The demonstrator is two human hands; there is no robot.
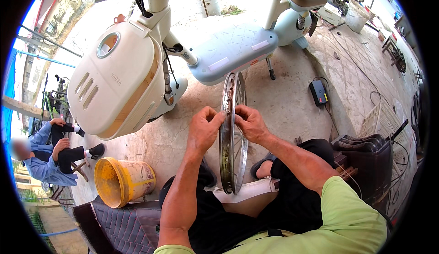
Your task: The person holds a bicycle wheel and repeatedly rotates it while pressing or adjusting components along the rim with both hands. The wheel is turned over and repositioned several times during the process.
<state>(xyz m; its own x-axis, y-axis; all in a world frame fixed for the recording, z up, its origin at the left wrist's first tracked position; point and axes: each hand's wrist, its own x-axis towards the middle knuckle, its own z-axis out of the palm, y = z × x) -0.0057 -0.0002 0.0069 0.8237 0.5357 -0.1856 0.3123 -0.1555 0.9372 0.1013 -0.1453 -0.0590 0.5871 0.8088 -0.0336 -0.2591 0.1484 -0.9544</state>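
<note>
A bare spoked wheel [227, 158] stands upright between my knees, its rim rusty and worn, with no tyre on it. My left hand [205, 128] is closed, thumb and fingers pinched against the rim's left side. Opposite it, my right hand [251, 123] is closed too, its fingertips pressed at the rim's right edge beside the spokes. Whether anything small lies between the fingers is hidden. The wheel's lower end is at a white padded piece [247, 192] between my legs.
Ahead stands a pale blue electric scooter [235, 52] with a cream front basket [114, 80]. A yellow bucket [123, 181] lies tilted at left, near a seated person [50, 148]. A black charger [318, 93] with a cable and a plastic crate [384, 121] are at right.
</note>
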